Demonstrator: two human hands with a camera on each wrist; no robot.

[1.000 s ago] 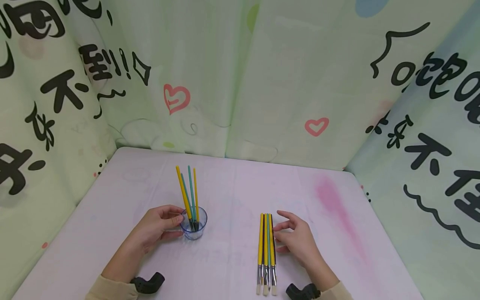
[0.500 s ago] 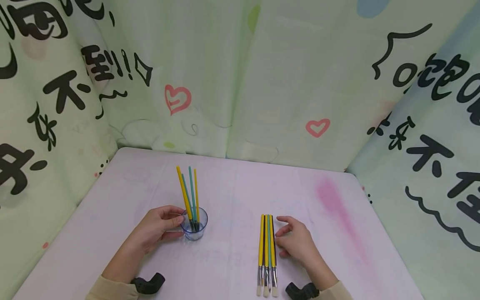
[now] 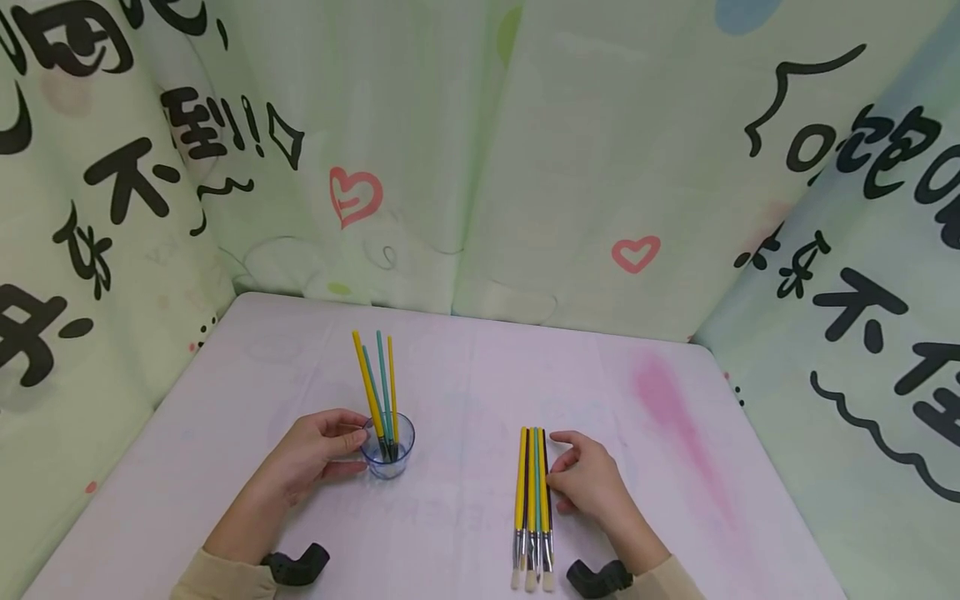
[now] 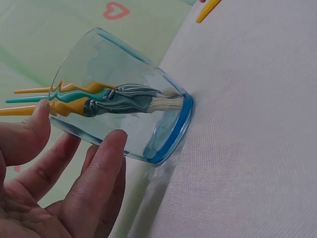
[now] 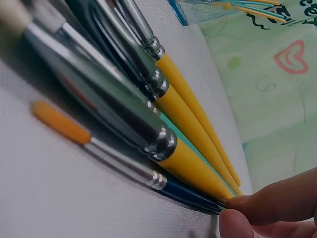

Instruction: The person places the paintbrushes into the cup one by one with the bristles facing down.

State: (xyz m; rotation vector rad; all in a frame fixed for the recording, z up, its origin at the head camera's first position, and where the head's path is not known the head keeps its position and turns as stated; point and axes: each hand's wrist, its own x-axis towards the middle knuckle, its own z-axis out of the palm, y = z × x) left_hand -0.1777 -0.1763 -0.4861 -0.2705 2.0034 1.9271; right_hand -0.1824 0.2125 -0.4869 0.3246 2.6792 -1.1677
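While cupping cup (image 3: 405, 457) (left hand (image 3: 326, 452)), pinching navy brush (image 5: 188, 194) (right hand (image 3: 588, 477)), might overpull, rolling neighbours (image 3: 532, 492) toward surface's right edge (image 3: 750, 452).

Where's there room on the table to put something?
The pale pink tabletop is bare between the clear bluish cup and the row of yellow, teal and dark paintbrushes, behind that row up to the pale green curtain, and right of the right hand. It's crowded where that hand pinches a dark blue brush and the left hand holds the cup.

Cup (image 3: 403, 450) and paintbrushes (image 3: 532, 492) on pinkish-white table (image 3: 465, 375)
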